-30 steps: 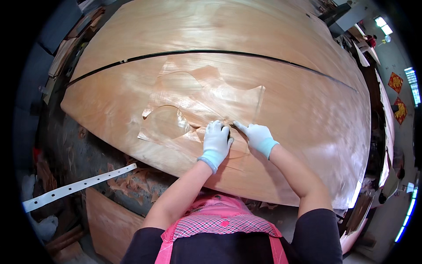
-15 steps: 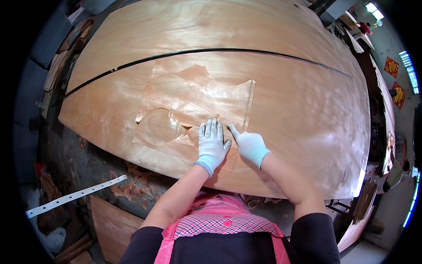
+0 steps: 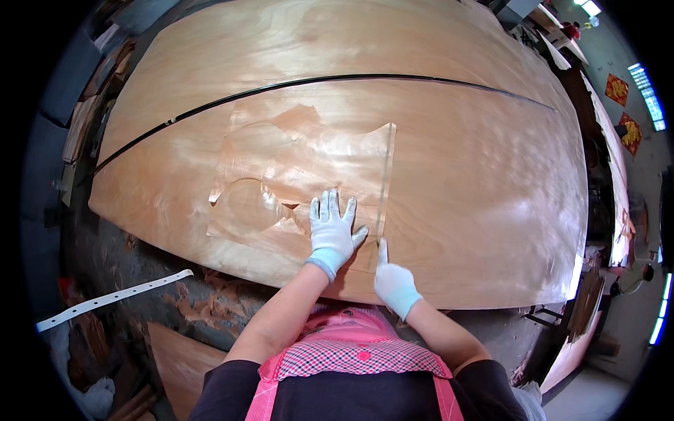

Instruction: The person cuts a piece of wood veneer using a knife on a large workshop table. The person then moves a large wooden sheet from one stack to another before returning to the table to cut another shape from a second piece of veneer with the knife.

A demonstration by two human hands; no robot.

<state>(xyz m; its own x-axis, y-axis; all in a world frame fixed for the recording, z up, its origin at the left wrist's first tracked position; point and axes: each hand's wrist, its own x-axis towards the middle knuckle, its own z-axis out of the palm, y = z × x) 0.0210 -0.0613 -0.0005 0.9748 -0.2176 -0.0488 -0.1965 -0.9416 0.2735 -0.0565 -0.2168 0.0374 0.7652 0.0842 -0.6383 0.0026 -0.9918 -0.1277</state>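
A thin piece of wood veneer (image 3: 344,158) with an irregular top edge, rounded cut-outs and a dark-edged tear lies on a large wood sheet (image 3: 484,203). A narrow greyish band (image 3: 387,179) runs along its right edge. My left hand (image 3: 332,228), in a white and pale blue glove, presses flat on the veneer with fingers spread. To its right, near the lower end of the band, my gloved right hand (image 3: 394,282) is closed with the index finger stretched forward. A small dark tip shows at that finger; what the hand grips is hidden.
A long thin black strip (image 3: 281,85) crosses the sheet beyond the veneer. Below the sheet's left edge are a white perforated strip (image 3: 119,298), brown veneer scraps (image 3: 210,309) and a wood panel (image 3: 184,365). More sheets (image 3: 609,168) stand at the right.
My right hand has slid toward me along the veneer's right side, from near the left fingertips to below them. The left hand stays on the veneer, its fingers spread wider.
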